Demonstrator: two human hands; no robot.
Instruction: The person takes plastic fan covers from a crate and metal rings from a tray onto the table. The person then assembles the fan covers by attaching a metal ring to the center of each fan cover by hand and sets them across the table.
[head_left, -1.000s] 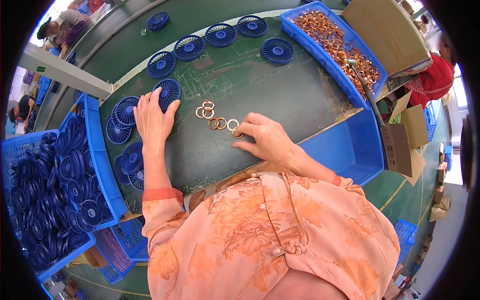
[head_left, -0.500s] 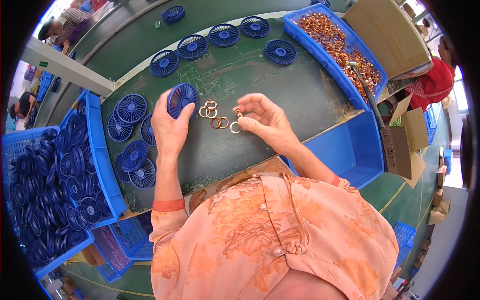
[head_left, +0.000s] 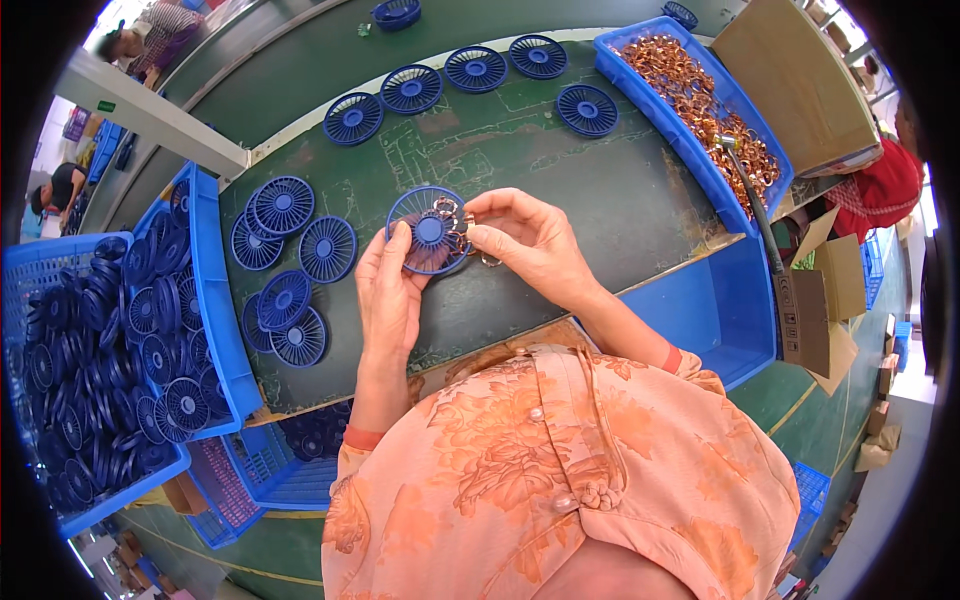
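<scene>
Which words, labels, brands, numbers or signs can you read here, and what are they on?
Open cardboard box at right: dark printed marks on its side; I don't copy out printing.
Green label on the pale post: too small to read.
Blue grille in the left hand: no lettering I can see.
Rings at the right hand: too small to tell.
</scene>
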